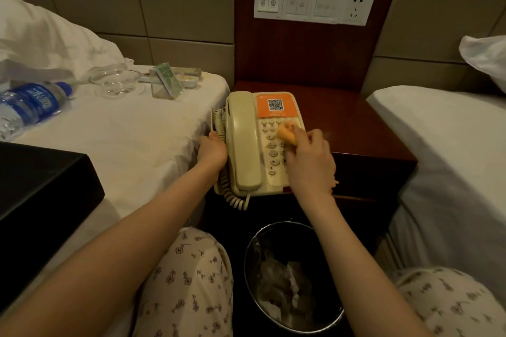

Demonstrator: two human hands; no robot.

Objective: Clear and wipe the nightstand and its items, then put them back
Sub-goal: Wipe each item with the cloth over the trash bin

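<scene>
The nightstand [356, 123] carries only the telephone [260, 145], which sits at its left front corner with the receiver in its cradle. The left hand [212, 149] grips the telephone's left edge beside the coiled cord, apparently to steady it. The right hand [309, 161] holds a bunched orange cloth [287, 135] and presses it onto the keypad. I judge the step in hand to be wiping the telephone. The clearing looks done, since the other items lie on the bed [123, 139] to the left. These are a water bottle [30, 107] on its side, a glass dish [116, 82], a clear card stand [167, 82] and a pale tray [186, 76] behind it. Whether these, or the wooden top itself, have had the cloth cannot be told from here. Nothing has gone back, so the return of the items is wholly outstanding. As to containers, the bottle is capped and appears to hold water. The dish looks empty, and the stand holds a green printed card. What lies on the tray is too dim to name. The bin [293, 282] on the floor in front of the nightstand is lined with a clear bag and holds crumpled wrapping and paper, roughly to the lower half. A black box [41, 186] rests on the near bed edge, and its contents are not visible.
</scene>
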